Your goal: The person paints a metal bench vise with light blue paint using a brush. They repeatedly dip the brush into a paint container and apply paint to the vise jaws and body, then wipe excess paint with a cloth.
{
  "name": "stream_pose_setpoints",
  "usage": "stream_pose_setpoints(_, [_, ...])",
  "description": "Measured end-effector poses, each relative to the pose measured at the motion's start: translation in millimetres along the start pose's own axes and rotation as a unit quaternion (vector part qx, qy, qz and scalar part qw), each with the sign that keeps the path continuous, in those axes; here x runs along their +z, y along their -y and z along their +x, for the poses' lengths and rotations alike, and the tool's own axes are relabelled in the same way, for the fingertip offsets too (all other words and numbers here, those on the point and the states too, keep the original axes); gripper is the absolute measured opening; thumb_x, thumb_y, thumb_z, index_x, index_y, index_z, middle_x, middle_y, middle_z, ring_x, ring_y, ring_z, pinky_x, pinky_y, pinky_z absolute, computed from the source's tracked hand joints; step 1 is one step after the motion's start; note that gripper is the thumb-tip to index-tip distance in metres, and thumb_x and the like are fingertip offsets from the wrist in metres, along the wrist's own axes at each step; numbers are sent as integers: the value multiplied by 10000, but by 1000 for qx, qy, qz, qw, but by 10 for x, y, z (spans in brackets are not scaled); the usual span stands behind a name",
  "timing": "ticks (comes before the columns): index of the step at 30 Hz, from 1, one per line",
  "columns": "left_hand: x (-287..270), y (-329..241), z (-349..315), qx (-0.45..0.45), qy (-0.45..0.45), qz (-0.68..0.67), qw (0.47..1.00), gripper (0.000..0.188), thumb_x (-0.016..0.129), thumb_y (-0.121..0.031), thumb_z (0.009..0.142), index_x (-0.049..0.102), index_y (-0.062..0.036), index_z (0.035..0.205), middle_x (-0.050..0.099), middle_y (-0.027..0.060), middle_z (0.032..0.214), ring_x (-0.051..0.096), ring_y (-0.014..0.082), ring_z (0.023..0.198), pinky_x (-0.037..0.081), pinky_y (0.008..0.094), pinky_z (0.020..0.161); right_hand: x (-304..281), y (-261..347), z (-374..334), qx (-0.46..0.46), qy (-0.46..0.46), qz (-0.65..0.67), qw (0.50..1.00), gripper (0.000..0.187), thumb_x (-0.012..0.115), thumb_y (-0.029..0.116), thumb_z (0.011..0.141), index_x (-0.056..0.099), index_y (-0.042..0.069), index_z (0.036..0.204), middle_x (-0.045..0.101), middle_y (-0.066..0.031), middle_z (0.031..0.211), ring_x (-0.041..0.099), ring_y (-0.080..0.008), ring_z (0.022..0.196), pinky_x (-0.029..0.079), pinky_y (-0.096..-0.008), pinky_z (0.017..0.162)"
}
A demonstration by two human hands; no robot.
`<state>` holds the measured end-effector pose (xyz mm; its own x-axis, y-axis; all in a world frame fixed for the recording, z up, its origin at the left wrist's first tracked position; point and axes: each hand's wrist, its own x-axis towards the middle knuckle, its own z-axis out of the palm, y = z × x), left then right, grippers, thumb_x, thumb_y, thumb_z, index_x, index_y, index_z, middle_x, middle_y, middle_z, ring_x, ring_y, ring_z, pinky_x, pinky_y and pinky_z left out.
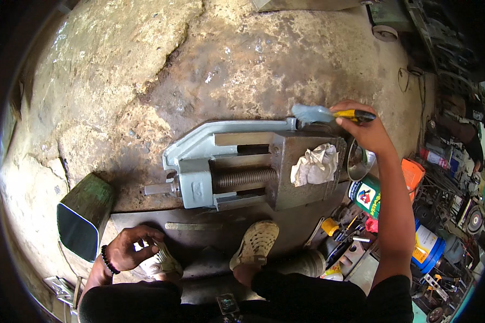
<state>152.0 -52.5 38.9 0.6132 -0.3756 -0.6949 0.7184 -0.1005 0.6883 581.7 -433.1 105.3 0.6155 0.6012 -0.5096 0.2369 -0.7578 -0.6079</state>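
Note:
My right hand grips a paintbrush by its yellow and black handle. Its bristles, coated in grey-blue, point left over the far right end of a large machine vise. Light grey-blue paint covers the vise's left end and far side rail. The screw and the block at its right are bare, dark metal. A crumpled white rag lies on that block. Low on the left, near my shoe, my left hand hangs with curled fingers, a gap between thumb and fingers, and nothing visible in it.
A round metal tin stands by the vise's right end, near a green container and an orange object. A square green tube lies left. A flat metal strip lies before the vise. Tools and a blue-and-white bucket crowd the right.

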Motion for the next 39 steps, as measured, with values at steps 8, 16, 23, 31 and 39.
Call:
stream_pose_setpoints(8, [43,-9,25,1,-9,12,1000,291,746,-140,866,684,-44,1134,702,102,1035,685,191,927,534,321,801,-150,-354,-123,98,30,-3,995,268,682,-53,822,714,18,1079,693,-78,1097,634,-203,1059,472,-319,968])
stream_pose_setpoints(16, [94,-17,58,9,-4,21,1000,292,743,-144,871,683,-49,1141,705,104,1040,688,197,931,533,326,805,-30,-443,-109,45,44,25,998,255,708,-10,829,720,34,1080,720,-78,1078,648,-178,1032,485,-308,950])
stream_pose_setpoints(23, [87,-28,16,0,-1,13,1000,284,737,-159,878,687,-51,1136,709,111,1030,685,218,946,535,337,811,-318,-488,-300,116,16,-88,989,225,712,9,827,732,59,1045,721,-71,1078,658,-205,1041,497,-334,938])
stream_pose_setpoints(31, [83,-52,100,20,5,12,1000,286,746,-153,868,689,-53,1129,708,112,1027,687,217,937,536,331,807,145,31,99,-1,67,-3,998,228,695,-13,831,730,57,1045,713,-64,1098,648,-205,1063,498,-323,944])
stream_pose_setpoints(39, [68,-54,84,2,11,39,999,275,737,-155,876,690,-54,1127,707,114,1021,691,218,930,536,332,800,-76,-340,-265,49,10,-65,997,238,677,-29,837,720,42,1060,710,-91,1090,654,-212,1051,491,-333,945])
